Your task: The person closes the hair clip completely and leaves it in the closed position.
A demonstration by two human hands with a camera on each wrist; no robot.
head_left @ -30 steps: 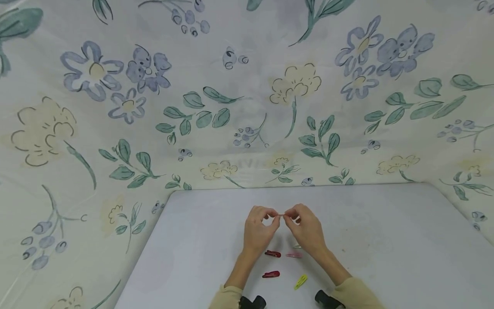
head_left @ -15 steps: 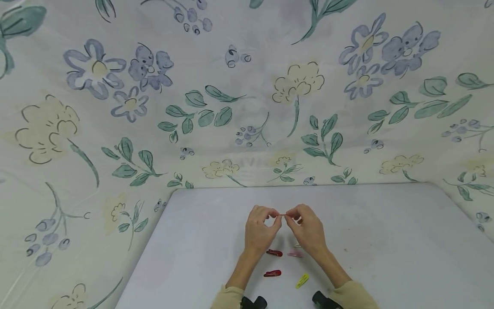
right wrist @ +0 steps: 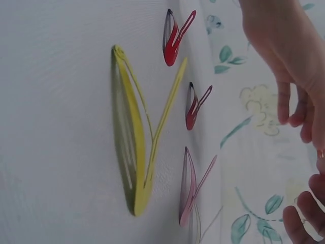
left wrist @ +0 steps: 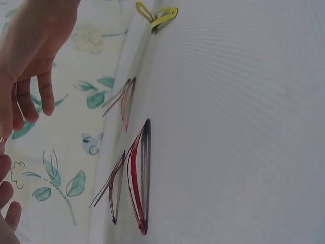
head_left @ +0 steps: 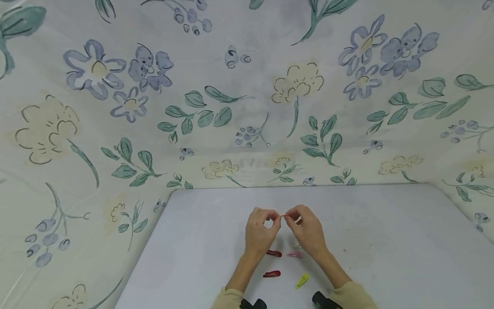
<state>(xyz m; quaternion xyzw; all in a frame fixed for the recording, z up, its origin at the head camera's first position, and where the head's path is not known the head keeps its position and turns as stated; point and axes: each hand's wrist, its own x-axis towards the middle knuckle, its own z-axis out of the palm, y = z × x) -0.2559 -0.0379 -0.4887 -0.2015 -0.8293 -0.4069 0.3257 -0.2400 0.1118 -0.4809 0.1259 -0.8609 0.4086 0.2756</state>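
Out over the table, my left hand [head_left: 260, 231] and right hand [head_left: 307, 231] meet fingertip to fingertip. Between them they pinch a thin orange-red hair clip [head_left: 282, 216], seen edge-on and mostly covered by the fingers. Below the hands lie several snap hair clips: one red clip [head_left: 274, 253] beside the left wrist, another red clip [head_left: 272, 274] nearer me, a pink clip [head_left: 295, 254] and a yellow clip [head_left: 302, 281]. A pale clip [head_left: 298, 246] is partly hidden by the right hand. In the right wrist view the yellow clip [right wrist: 142, 201] stands sprung open, its arm raised.
The white table [head_left: 386, 240] extends to both sides of the arms. A floral cloth [head_left: 247, 98] rises behind its far edge and also covers the sides. Black wrist mounts [head_left: 253, 304] sit at the cuffs of the sleeves.
The left hand has dipped very slightly, and the pinched clip tilts a little. Otherwise both hands keep their pose and the clips on the table stay put.
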